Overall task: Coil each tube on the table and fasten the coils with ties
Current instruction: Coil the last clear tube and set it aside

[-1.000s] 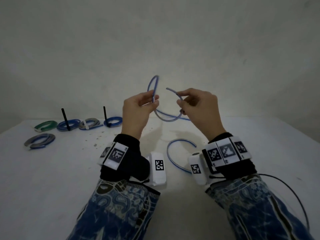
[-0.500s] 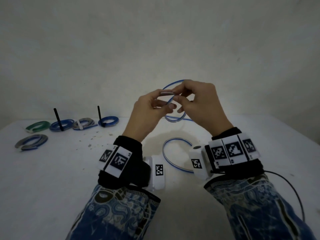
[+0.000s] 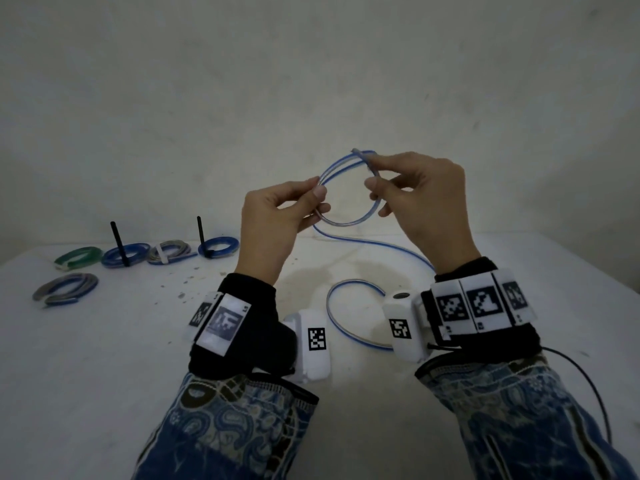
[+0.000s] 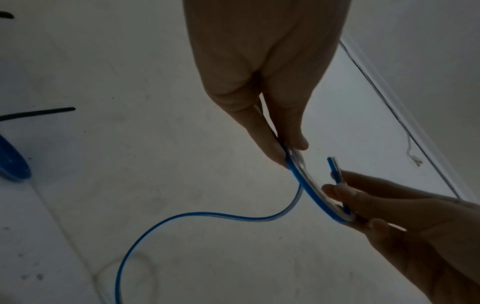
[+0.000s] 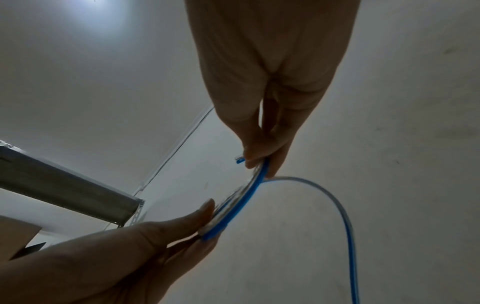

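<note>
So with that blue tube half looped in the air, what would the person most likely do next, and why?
Probably draw up more slack and lay another turn onto the loop. The left hand pinches one side of the blue tube, the right hand pinches it near its free end, and a long tail lies uncoiled on the table.

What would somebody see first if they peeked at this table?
Probably the two hands raised in the middle, the left hand and right hand pinching a blue tube into a loop above the white table, its tail trailing down onto it. Next, the finished coils lined up at the far left, two with black ties sticking straight up.
</note>
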